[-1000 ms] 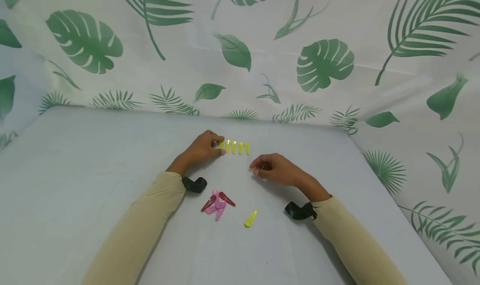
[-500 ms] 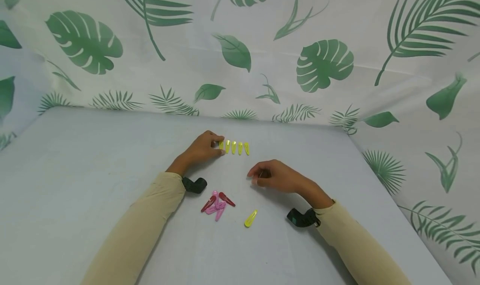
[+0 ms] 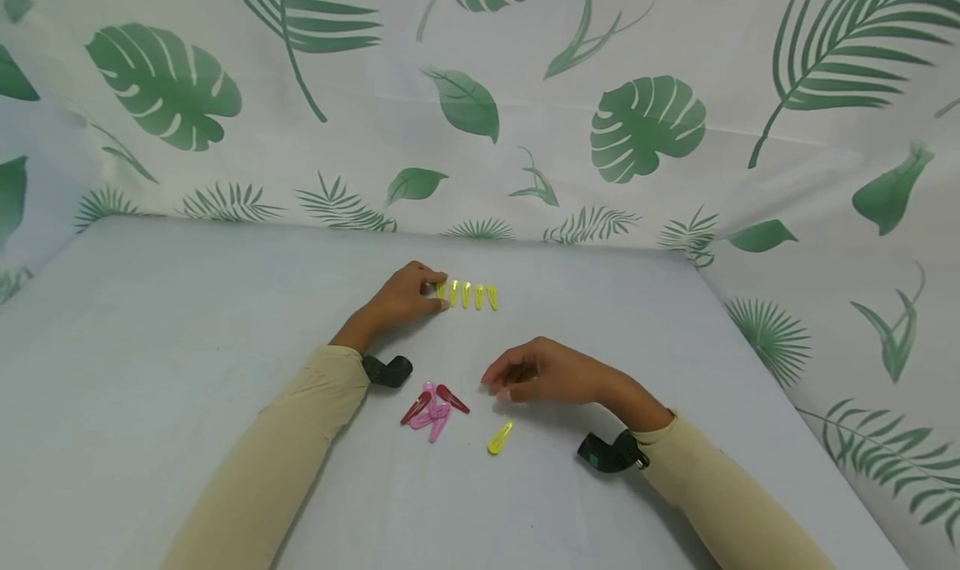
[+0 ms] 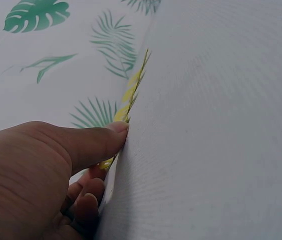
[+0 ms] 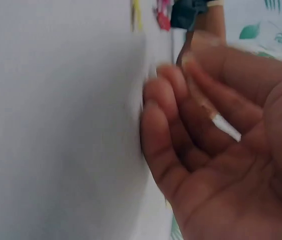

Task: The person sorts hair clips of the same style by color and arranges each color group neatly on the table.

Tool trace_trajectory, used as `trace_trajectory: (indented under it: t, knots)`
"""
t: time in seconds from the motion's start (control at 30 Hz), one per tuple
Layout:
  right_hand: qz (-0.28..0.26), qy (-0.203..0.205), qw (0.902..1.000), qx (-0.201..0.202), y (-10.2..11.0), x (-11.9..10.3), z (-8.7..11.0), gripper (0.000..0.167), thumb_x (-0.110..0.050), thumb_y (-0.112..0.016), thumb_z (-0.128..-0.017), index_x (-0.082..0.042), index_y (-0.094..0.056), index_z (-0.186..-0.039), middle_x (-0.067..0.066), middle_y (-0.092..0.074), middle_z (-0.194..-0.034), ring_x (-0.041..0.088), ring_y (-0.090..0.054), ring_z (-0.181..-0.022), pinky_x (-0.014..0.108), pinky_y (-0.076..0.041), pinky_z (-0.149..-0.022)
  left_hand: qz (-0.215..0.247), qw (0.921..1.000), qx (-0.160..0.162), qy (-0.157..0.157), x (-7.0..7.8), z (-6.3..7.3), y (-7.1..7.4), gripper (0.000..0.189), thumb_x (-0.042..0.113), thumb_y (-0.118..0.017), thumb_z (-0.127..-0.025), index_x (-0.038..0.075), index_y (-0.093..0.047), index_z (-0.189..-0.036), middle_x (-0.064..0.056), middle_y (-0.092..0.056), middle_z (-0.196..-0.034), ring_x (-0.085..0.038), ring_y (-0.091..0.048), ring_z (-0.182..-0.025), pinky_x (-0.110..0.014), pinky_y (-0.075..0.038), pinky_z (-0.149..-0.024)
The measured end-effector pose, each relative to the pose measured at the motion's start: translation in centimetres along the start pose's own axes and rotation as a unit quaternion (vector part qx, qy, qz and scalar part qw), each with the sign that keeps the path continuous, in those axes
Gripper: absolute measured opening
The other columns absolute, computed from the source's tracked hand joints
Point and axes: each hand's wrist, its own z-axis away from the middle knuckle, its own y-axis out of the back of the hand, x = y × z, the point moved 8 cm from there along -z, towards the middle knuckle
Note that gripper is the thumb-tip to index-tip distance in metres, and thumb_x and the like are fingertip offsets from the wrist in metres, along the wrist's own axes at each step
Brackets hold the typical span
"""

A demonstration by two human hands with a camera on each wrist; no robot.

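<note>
At the far middle of the table, several yellow hair clips (image 3: 467, 295) stand side by side in a row. My left hand (image 3: 405, 293) has thumb and finger at the two ends of the leftmost clip (image 3: 441, 290), pinching it where it lies; the left wrist view shows the thumb (image 4: 100, 142) hiding part of the row. My right hand (image 3: 551, 372) hovers with loosely bent fingers, nothing seen held in it. Just below its fingertips lies a single yellow hair clip (image 3: 500, 437), apart from the row.
Left of the single clip is a small pile of pink hair clips (image 3: 440, 424) and red hair clips (image 3: 453, 398). They lie on a white-covered table (image 3: 225, 387). A leaf-printed cloth (image 3: 360, 137) hangs behind and along the right side.
My right hand has come down and slightly left, from near the row's right end to just above the single yellow hair clip. My left hand has stayed at the row.
</note>
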Motion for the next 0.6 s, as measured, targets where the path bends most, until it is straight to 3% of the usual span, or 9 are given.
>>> trace_trajectory:
  t: [0.23, 0.4, 0.6]
  knots:
    - [-0.007, 0.044, 0.9977, -0.051, -1.7, -0.9, 0.5, 0.025, -0.003, -0.065, -0.091, -0.008, -0.070, -0.115, -0.001, -0.069, -0.103, 0.016, -0.062, -0.091, 0.031, -0.050, -0.082, -0.005, 1.0000, 0.004, -0.003, 0.0, 0.0, 0.0, 0.052, 0.019, -0.069, -0.091, 0.006, -0.054, -0.139, -0.014, -0.051, -0.123, -0.024, -0.048, -0.104, -0.038, -0.042, -0.088]
    - [0.000, 0.051, 0.9978, -0.043, -2.4, -1.2, 0.8, 0.027, -0.004, -0.070, -0.088, -0.008, -0.070, -0.115, -0.001, -0.068, -0.102, 0.014, -0.062, -0.089, 0.030, -0.050, -0.082, 0.002, 1.0000, 0.006, -0.004, -0.1, 0.0, 0.0, 0.052, 0.018, -0.069, -0.091, 0.006, -0.054, -0.139, -0.014, -0.050, -0.125, -0.025, -0.048, -0.107, -0.039, -0.042, -0.090]
    - [0.043, 0.022, 0.9985, -0.026, -3.0, -1.4, 0.8, 0.031, -0.010, -0.078, -0.083, -0.014, -0.070, -0.112, -0.005, -0.063, -0.095, 0.012, -0.058, -0.087, 0.028, -0.049, -0.080, 0.003, 1.0000, 0.007, 0.000, 0.0, 0.1, 0.0, 0.052, 0.018, -0.069, -0.091, 0.005, -0.053, -0.139, -0.014, -0.050, -0.126, -0.025, -0.049, -0.109, -0.039, -0.042, -0.093]
